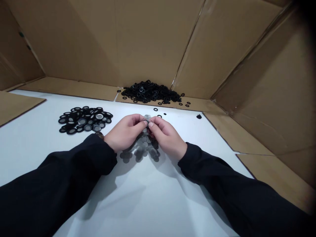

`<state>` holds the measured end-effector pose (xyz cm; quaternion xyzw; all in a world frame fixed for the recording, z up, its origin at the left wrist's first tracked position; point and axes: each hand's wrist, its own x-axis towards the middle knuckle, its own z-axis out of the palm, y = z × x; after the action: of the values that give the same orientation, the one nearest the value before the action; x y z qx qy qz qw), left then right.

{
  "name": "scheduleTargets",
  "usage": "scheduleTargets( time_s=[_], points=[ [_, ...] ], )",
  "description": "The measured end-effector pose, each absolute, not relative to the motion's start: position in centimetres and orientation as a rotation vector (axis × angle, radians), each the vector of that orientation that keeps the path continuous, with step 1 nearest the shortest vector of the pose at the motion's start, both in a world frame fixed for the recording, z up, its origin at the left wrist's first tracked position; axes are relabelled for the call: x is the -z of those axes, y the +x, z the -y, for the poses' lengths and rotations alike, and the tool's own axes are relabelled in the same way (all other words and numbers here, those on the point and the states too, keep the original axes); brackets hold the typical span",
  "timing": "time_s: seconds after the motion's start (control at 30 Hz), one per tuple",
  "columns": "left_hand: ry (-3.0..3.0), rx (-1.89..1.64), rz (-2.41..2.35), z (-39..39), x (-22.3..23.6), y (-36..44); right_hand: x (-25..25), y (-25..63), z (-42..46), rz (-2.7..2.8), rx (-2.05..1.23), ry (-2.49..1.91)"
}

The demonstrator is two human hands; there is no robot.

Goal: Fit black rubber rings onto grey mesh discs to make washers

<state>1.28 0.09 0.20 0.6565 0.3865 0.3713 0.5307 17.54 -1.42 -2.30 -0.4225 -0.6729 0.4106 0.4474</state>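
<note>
My left hand [128, 131] and my right hand [166, 135] meet above the middle of the white table. Both are closed, thumbs and fingertips pinching a small black ring [147, 121], perhaps a rubber washer, mostly covered by the fingers. Whether a disc sits inside it I cannot tell. Below and between the hands lies a loose heap of thin grey round discs [142, 149], partly hidden by them. Left of my left hand is a pile of black rings with grey discs in their centres [85, 120].
A big heap of black rings [150, 92] lies against the cardboard wall [148, 42] at the back. Several loose rings lie before it, with one ring [155, 109] on the white table [158, 204]. A small black piece [198, 116] sits at the right. Cardboard strips [219, 131] edge the table.
</note>
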Motion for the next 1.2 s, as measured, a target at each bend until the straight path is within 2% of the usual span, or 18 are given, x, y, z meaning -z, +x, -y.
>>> scheduleTargets(
  time_s=[0.27,0.47,0.8,1.03,1.2],
  points=[
    [1.605,-0.764,-0.928,-0.33,-0.27,0.86,2.41,17.46,1.43,1.607,-1.006,-1.051],
    [1.632,-0.835,-0.943,-0.32,0.01,0.84,2.36,17.58,1.38,1.606,-1.037,-1.061],
    [1.5,-0.917,-0.944,-0.21,0.05,1.37,2.04,17.49,1.43,1.798,-0.879,-1.129],
    [1.443,-0.981,-0.96,-0.51,-0.18,1.34,2.05,17.16,1.66,1.669,-0.926,-1.059],
    [1.472,-0.943,-0.947,-0.54,0.01,1.09,2.18,17.4,1.44,1.642,-0.802,-1.12]
  ],
)
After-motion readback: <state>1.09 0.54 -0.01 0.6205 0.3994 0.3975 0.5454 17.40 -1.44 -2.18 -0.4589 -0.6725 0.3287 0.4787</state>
